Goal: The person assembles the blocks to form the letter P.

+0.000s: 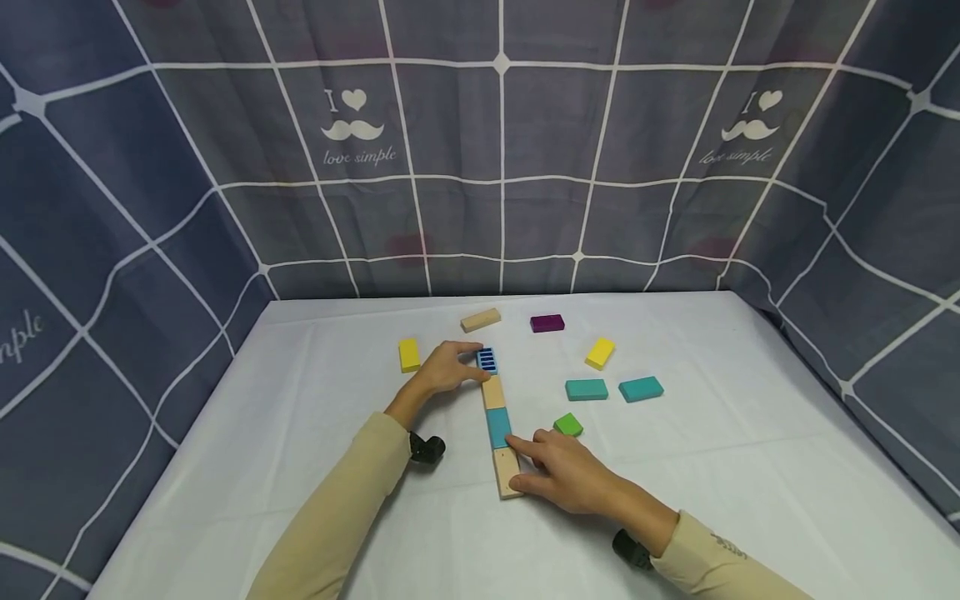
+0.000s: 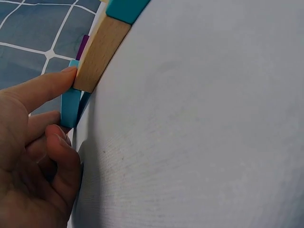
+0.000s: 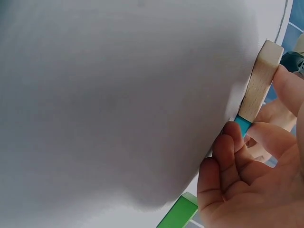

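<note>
A row of blocks lies end to end on the table. At its far end is a blue block with dark slots, then a wooden block, a teal-blue block and a near wooden block. My left hand pinches the slotted blue block between index finger and thumb; its thumb is also close to the wooden block beside it. From the right side, my right hand touches the row, index finger at the teal-blue block and thumb at the near wooden block. Its other fingers are bent.
Loose blocks lie around: wooden, purple, yellow ones left and right, two teal ones at the right, and a green block beside my right hand. Grid-patterned curtains surround the white table.
</note>
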A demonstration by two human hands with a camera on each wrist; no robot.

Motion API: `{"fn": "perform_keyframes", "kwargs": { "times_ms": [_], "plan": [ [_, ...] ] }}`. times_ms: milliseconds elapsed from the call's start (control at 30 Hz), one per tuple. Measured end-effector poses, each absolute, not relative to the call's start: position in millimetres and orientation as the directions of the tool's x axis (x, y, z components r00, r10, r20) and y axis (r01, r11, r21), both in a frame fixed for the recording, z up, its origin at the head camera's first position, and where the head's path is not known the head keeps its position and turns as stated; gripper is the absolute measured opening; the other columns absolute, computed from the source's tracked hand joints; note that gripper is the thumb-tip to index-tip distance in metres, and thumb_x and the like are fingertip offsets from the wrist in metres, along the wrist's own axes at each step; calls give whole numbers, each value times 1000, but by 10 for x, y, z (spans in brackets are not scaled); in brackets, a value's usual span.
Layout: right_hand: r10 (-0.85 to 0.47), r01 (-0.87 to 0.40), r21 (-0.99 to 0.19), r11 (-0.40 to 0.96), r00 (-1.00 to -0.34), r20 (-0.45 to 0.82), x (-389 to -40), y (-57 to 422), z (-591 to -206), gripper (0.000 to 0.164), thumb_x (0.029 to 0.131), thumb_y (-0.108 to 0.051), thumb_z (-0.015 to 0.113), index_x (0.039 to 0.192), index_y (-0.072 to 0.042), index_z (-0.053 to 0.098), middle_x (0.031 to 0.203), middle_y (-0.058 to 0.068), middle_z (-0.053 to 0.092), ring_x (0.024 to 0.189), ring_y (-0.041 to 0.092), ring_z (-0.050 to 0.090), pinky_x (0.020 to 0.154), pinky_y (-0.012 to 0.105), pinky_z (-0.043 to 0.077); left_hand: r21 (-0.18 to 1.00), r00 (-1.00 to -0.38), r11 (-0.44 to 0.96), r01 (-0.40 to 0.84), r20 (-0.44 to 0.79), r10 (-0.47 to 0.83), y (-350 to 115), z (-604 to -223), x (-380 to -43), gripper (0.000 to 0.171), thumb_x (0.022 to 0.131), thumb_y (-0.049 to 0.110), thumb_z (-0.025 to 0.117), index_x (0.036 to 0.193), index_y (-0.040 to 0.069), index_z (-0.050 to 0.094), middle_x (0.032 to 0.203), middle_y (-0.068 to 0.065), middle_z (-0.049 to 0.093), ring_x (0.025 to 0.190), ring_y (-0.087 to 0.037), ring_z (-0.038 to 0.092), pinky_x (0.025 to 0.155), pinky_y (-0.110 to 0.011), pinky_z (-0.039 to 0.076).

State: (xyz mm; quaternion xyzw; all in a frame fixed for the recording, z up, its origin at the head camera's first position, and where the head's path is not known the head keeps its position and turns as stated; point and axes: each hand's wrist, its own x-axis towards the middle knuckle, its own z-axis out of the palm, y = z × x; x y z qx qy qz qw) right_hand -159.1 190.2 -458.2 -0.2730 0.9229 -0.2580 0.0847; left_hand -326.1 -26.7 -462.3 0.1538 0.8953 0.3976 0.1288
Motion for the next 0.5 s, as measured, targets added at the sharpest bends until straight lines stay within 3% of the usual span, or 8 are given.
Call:
{"fn": "perform_keyframes", "kwargs": {
  "times_ms": [167, 233, 400, 500],
  "plan": [
    [-543, -452, -527, 719, -839, -21, -1584, 1905, -4588, 62, 94, -46, 64, 143, -10, 53, 80, -10, 46, 72, 6, 42, 61, 23, 37, 745, -921, 644, 174, -108, 375, -264, -4636, -3250, 62, 84, 30, 79, 138, 11, 59, 147, -16, 48, 108, -31, 53, 84, -40, 50],
    [-540, -447, -528, 722, -841, -27, -1579, 1906, -4583, 62, 94, -46, 64, 143, -10, 53, 80, -11, 46, 72, 6, 42, 61, 23, 37, 746, -923, 645, 169, -110, 370, -266, -4644, -3251, 62, 83, 31, 80, 138, 12, 59, 147, -16, 48, 109, -29, 53, 85, -41, 50],
    [-535, -438, -527, 728, -844, -37, -1577, 1910, -4571, 62, 94, -47, 64, 144, -11, 53, 81, -11, 46, 73, 7, 42, 61, 23, 37, 754, -919, 637, 161, -121, 375, -279, -4664, -3267, 62, 85, 34, 78, 139, 12, 58, 146, -16, 49, 95, -31, 59, 69, -36, 49],
    [-540, -448, -524, 724, -841, -26, -1585, 1903, -4568, 62, 94, -47, 63, 143, -11, 53, 81, -10, 46, 72, 7, 42, 61, 24, 37, 747, -921, 638, 186, -94, 378, -288, -4662, -3279, 57, 88, 33, 74, 139, 11, 59, 145, -15, 50, 112, -30, 56, 88, -39, 48]
  ]
}}
